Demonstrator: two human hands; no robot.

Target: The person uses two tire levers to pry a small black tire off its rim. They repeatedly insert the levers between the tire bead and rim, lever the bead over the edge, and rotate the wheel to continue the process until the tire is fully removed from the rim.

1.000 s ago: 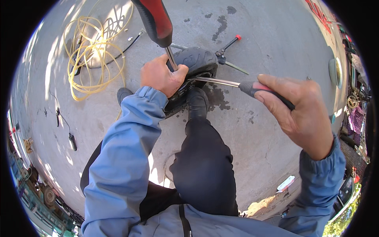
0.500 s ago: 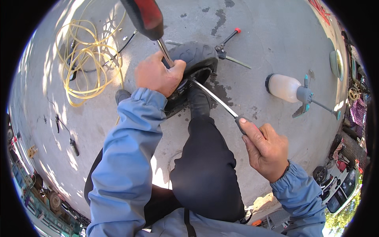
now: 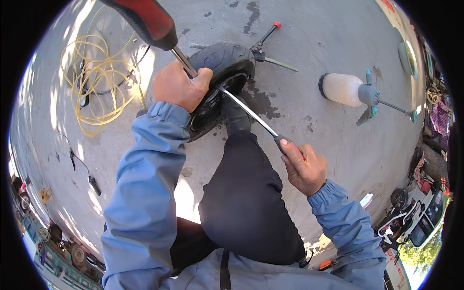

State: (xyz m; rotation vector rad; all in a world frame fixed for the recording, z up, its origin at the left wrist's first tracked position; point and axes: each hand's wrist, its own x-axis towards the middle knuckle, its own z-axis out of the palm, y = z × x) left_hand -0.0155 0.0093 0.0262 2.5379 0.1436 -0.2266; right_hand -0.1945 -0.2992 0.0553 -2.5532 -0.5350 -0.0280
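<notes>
The concrete floor (image 3: 328, 43) carries all items and shows dark wet stains near its centre. A person in a blue jacket and black trousers crouches over it; a black shoe (image 3: 235, 117) presses on the tyre's near side.

The small black tyre (image 3: 220, 72) lies on the floor at upper centre, just ahead of the shoe, with its rim tilted toward the person.

A coil of yellow cable (image 3: 99, 79) lies well apart to the left of the tyre.

A white spray bottle (image 3: 344, 89) with a teal head and long nozzle lies on its side to the right, well apart from the tyre.

A large red-handled lever (image 3: 150, 21) rises from the tyre toward the camera. The left hand (image 3: 180, 87) rests on the tyre's edge, its grip closed around the lever's steel shaft.

A second, thinner lever (image 3: 246, 111) runs from the tyre bead down and right. The right hand (image 3: 303, 166) holds its dark handle, grip closed tight around it.

A thin red-tipped tool (image 3: 265, 36) lies on the floor behind the tyre; whether it touches the tyre cannot be told.

A black cord (image 3: 79, 162) lies at far left.
</notes>
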